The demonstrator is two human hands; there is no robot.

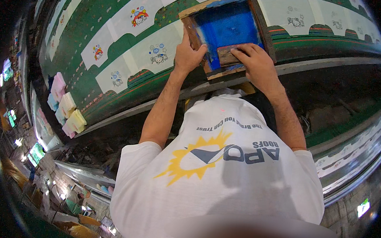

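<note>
A wooden screen-printing frame [264, 30] lies on the long green table, its mesh [229, 28] covered in blue ink. My left hand [188, 54] grips the frame's left side, with the thumb over the inner edge and the index finger stretched along the outside. Inside the frame, at its near end, my right hand [258, 67] is closed over a wooden squeegee [228, 57]. Its fingers bend over the top of the wood. The cloth under the frame is hidden. Just left of the frame lies a white cloth piece [136, 68] with a blue and black cartoon print.
More white printed cloth pieces [287, 7] lie in rows along the green table [165, 18]. Folded pink, blue and yellow cloths [68, 108] are stacked at its left end. The table's near rail [327, 63] runs in front of me. Another printing table [351, 166] stands at the lower right.
</note>
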